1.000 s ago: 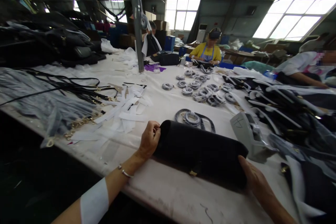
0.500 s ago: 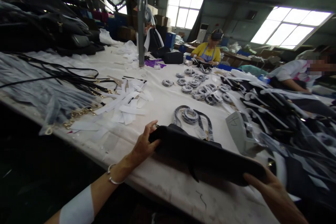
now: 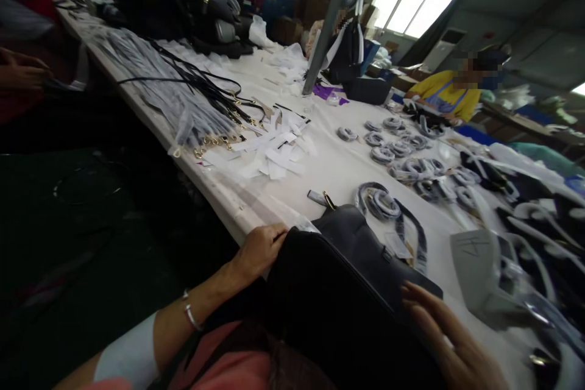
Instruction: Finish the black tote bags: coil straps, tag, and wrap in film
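A black leather bag (image 3: 338, 292) hangs over the table's near edge, its upper part resting on the tabletop. A gold zip pull (image 3: 328, 200) shows at its far left corner. My left hand (image 3: 260, 256) is closed on the bag's left edge, fingertips curled at the rim. My right hand (image 3: 445, 335) lies along the bag's right side with fingers stretched out; its fingertips are at the bag's upper edge. Just beyond the bag is a plastic-wrapped strap coil (image 3: 384, 204) with a longer wrapped strap curving around it.
Plastic-wrapped straps (image 3: 155, 79) and white paper strips (image 3: 278, 149) cover the left. Several coiled straps (image 3: 397, 146) lie further back. A grey box (image 3: 475, 274) and black bags (image 3: 539, 237) are at right. A post (image 3: 331, 24) rises from the table. Other people work around it.
The bag has come down and toward me, from level above the table to draped over its edge. My right hand has loosened and spread. The view has swung left.
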The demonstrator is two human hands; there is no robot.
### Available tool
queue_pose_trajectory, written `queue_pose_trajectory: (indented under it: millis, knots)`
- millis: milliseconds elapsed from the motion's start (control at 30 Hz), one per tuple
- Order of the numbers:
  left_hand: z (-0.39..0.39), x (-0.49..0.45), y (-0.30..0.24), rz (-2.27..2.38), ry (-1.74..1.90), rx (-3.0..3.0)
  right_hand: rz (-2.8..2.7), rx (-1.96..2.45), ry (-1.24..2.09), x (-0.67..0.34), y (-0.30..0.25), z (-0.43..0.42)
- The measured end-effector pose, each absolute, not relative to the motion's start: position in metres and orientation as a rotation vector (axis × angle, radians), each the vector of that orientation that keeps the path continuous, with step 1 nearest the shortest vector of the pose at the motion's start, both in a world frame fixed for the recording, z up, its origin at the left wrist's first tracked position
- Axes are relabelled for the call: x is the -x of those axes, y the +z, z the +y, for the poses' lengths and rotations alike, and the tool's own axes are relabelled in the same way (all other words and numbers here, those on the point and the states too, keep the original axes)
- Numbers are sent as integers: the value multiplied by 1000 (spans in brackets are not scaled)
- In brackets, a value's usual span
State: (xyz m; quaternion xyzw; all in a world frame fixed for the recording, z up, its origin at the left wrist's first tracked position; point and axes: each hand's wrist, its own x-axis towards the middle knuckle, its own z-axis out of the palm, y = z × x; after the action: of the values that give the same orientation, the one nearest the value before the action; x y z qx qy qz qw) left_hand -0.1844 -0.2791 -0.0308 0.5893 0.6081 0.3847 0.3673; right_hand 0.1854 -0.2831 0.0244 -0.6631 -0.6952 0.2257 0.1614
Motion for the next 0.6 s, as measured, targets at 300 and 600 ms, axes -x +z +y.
queue_pose_trajectory:
  millis: [300, 600]
  knots:
    - [-286, 179, -28, 796, 1010, -586, -2083, 1606, 1816, -140, 52, -249]
    - [-274, 172, -25, 837, 810, -518, -2390, 1285, 1698, -84, 69, -235]
